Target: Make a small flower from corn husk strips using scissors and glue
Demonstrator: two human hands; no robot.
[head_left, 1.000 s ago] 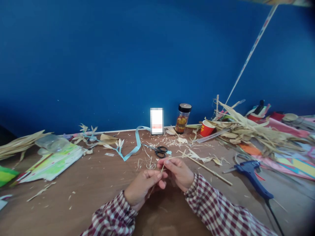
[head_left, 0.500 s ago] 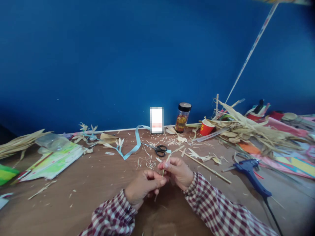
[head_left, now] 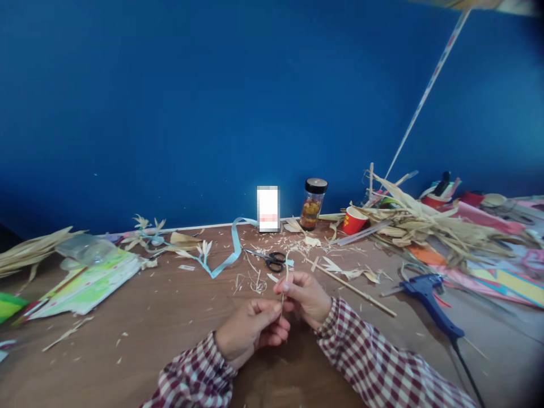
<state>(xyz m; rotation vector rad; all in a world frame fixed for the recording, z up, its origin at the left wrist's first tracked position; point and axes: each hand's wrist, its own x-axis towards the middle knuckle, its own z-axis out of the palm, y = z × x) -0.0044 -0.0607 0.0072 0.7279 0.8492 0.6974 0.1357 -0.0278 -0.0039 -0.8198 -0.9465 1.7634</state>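
Observation:
Close together above the table (head_left: 170, 340), both hands pinch one thin, pale strip that looks like dried corn husk (head_left: 287, 265). My left hand (head_left: 254, 327) grips its lower part between thumb and fingers. Higher up, my right hand (head_left: 306, 296) holds it with thumb and forefinger, and the strip's tip sticks up above the fingers. Its lower end is mostly hidden by the left fingers. Just beyond the hands lie black-handled scissors (head_left: 275, 261) among pale shavings. A light-blue ribbon (head_left: 234, 249) runs to the left of them.
A blue glue gun (head_left: 433, 300) lies at right, its cord trailing forward. Near it are a thin stick (head_left: 357, 289) and a heap of dry husks (head_left: 425, 221). A lidded jar (head_left: 313, 205) and red paper cup (head_left: 355, 220) stand at the back. Painted paper (head_left: 97, 277) lies left.
The strip has turned from leaning right to nearly upright. My left fingers have spread slightly lower around it; my right hand keeps its pinch. The view has shifted slightly.

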